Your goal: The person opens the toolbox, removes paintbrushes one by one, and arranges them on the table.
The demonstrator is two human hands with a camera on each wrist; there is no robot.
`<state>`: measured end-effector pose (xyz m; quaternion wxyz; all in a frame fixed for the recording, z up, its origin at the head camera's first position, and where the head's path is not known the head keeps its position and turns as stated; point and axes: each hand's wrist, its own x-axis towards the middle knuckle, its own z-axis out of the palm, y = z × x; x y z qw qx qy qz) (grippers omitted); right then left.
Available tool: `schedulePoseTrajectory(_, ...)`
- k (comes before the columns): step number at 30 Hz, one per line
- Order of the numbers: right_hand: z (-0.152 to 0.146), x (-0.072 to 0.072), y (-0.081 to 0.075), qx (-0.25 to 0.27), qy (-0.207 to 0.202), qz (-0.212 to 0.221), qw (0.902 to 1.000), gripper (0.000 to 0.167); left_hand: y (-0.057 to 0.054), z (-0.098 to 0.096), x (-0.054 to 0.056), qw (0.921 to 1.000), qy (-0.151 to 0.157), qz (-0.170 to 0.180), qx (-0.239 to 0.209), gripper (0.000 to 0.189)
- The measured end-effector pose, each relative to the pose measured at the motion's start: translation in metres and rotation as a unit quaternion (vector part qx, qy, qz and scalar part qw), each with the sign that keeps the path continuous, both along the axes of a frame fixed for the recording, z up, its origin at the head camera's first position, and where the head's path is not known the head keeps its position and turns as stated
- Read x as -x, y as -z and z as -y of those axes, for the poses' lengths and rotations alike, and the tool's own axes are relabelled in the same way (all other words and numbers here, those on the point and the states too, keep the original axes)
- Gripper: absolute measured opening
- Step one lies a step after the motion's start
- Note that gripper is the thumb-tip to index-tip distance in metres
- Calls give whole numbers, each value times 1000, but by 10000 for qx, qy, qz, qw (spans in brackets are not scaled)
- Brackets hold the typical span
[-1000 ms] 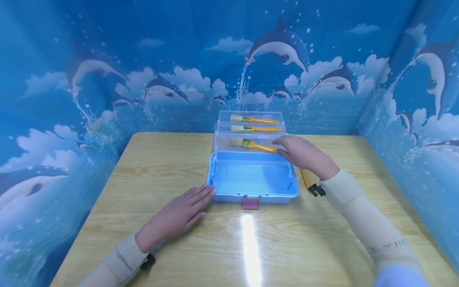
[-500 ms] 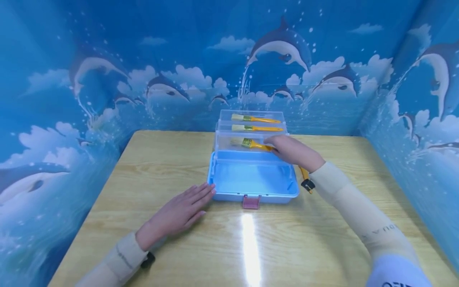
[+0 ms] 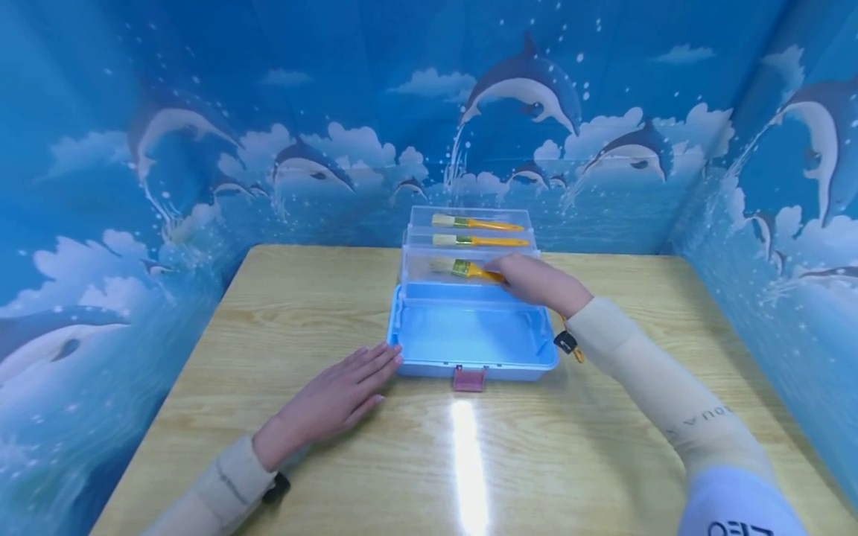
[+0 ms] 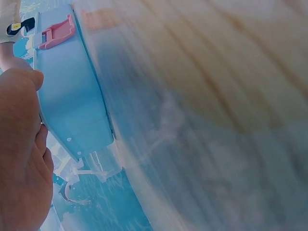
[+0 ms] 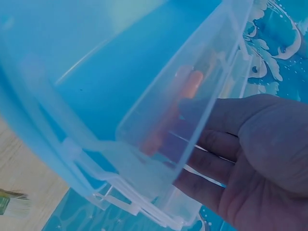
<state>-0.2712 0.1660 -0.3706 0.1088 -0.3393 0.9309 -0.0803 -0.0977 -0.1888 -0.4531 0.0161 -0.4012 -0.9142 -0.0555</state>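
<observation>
A blue storage box (image 3: 469,366) with a pink latch (image 3: 469,379) stands open at the table's middle. Its clear tiered trays (image 3: 417,266) rise at the back, and the lowest holds a paintbrush (image 3: 461,268) with an orange handle. My right hand (image 3: 539,284) reaches into that tray and pinches the handle. Through the cloudy tray wall in the right wrist view, the orange handle (image 5: 166,122) shows blurred beside the fingers. My left hand (image 3: 335,394) lies with straight fingers, their tips at the box's front left corner.
Two more paintbrushes lie in the upper trays, one in the top tray (image 3: 479,222) and one in the middle tray (image 3: 482,240). Another brush (image 5: 7,204) rests on the table to the box's right, partly hidden by my right wrist. A dolphin-print curtain (image 3: 362,97) surrounds the wooden table (image 3: 308,298).
My right hand has moved left along the lowest tray, from the end of the brush handle onto it. The brush has hardly shifted. My left hand has stayed in place.
</observation>
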Motion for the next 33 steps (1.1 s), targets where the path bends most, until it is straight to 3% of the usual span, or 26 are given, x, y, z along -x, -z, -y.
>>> schedulePoseTrajectory(18, 5, 1, 5, 557, -53, -73, 9984, 31, 0, 0, 0, 9999, 94, 15, -97, 63)
schedulePoseTrajectory(27, 6, 0, 4, 614, -124, -87, 9980, 28, 2, 1, 0, 9998, 94, -135, -133, 64)
schedulePoseTrajectory(33, 6, 0, 3, 481, -135, -6, 9988, 32, 1, 1, 1, 9999, 96, -52, -95, 63)
